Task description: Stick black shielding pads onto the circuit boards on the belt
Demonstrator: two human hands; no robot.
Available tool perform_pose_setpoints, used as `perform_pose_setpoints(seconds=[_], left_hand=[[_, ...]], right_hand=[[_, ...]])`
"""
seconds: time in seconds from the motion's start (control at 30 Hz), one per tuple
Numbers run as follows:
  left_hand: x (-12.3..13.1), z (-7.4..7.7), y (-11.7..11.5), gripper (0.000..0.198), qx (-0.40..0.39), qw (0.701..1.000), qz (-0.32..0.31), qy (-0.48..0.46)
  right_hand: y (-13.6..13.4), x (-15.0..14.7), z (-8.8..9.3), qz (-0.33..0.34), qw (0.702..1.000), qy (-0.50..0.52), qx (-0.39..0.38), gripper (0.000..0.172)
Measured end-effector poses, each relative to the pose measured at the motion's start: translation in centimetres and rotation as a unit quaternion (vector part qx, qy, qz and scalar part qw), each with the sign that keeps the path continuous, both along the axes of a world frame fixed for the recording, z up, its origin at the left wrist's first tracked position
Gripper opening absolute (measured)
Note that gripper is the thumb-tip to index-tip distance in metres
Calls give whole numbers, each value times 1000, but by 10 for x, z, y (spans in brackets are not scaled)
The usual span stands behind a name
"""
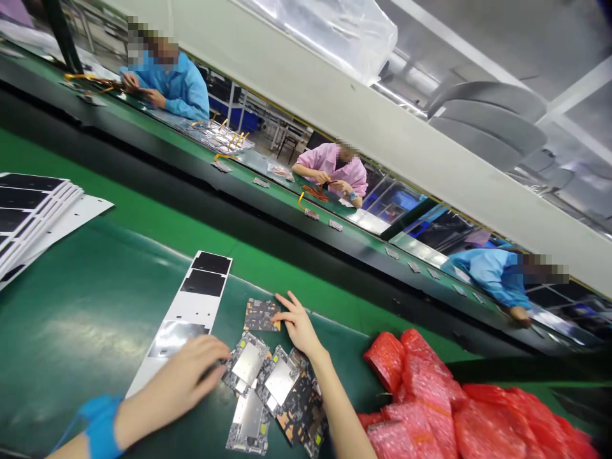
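Note:
Several circuit boards lie in a loose cluster on the green table, some with silver metal shields. My right hand (299, 324) is open with fingers spread, and its fingertips rest on the right edge of a dark circuit board (261, 315) at the top of the cluster. My left hand (198, 373), wearing a blue wrist strap (102, 426), is beside a shielded circuit board (247, 364). Its fingers are slightly bent and the thumb is apart, with nothing visible between them. Partly under that hand lies a long white sheet (191, 307) with black patches.
A stack of white-and-black sheets (41, 213) sits at the left. Red bubble-wrap bags (430, 395) are heaped at the right. Beyond the table, a conveyor line (268, 207) carries small boards, with several co-workers (335, 167) seated along its far side.

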State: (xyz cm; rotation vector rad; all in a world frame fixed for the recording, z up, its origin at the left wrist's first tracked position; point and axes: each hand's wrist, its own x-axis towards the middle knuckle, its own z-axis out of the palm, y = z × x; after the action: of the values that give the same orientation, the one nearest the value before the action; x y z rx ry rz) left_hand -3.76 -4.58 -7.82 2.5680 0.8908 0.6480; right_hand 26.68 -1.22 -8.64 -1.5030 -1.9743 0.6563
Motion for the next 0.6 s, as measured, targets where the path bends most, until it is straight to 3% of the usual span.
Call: perform_pose_setpoints(seconds=[0.17,0.23,0.33,0.4,0.53,0.6], left_hand=[[56,-25,-4,50,71,991,-64,90],[60,-38,-8,62,96,987,-68,105],[50,-48,-20,62,131,983,-75,101],[39,-43,-30,60,150,981,-89,86],[19,-16,-38,51,172,977,-124,33],[13,-3,-29,40,112,985,-131,6]], right_hand=[[-17,-2,3,10,998,-55,22,52],[-33,-9,6,22,997,-66,25,47],[-57,-22,5,41,996,-73,19,47],[-69,-30,2,62,995,-74,15,48],[-88,-40,-3,94,994,-60,6,44],[-95,-40,-4,85,995,-46,2,41]])
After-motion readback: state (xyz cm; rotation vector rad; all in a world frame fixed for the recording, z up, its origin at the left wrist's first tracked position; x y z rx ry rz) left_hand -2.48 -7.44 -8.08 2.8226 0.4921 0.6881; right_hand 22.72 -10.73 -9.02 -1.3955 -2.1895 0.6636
